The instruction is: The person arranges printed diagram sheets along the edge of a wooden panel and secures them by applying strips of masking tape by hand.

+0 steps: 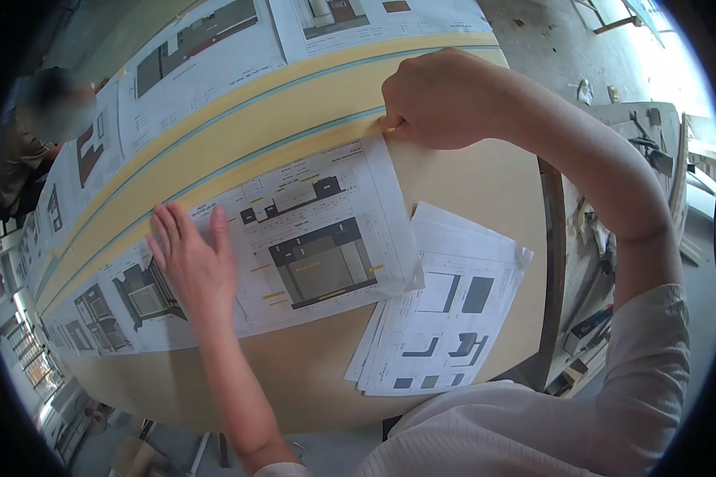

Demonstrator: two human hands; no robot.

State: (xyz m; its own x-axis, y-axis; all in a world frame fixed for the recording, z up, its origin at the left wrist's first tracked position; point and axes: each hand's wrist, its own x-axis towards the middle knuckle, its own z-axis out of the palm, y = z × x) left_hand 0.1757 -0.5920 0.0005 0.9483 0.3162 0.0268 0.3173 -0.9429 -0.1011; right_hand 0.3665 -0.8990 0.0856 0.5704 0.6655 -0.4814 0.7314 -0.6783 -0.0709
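My left hand (196, 261) lies flat with fingers spread on a row of printed drawing sheets, its fingertips reaching a teal line (215, 170). Beside it is a printed sheet (390, 207) showing dark furniture-like drawings, its lower right corner slightly lifted. Along the sheets' upper edge runs a yellow band (239, 141). My right hand (445, 99) is closed, with a fingertip or thumb pressed at the band near the sheet's upper right corner. Whatever its curled fingers may hold is hidden.
A loose stack of printed sheets (453, 318) lies on the tan board (477, 183) near my body. More drawing sheets (239, 71) line the far side. Another person (28, 159) is at the left. At the right stands a cluttered workbench (652, 119) with tools.
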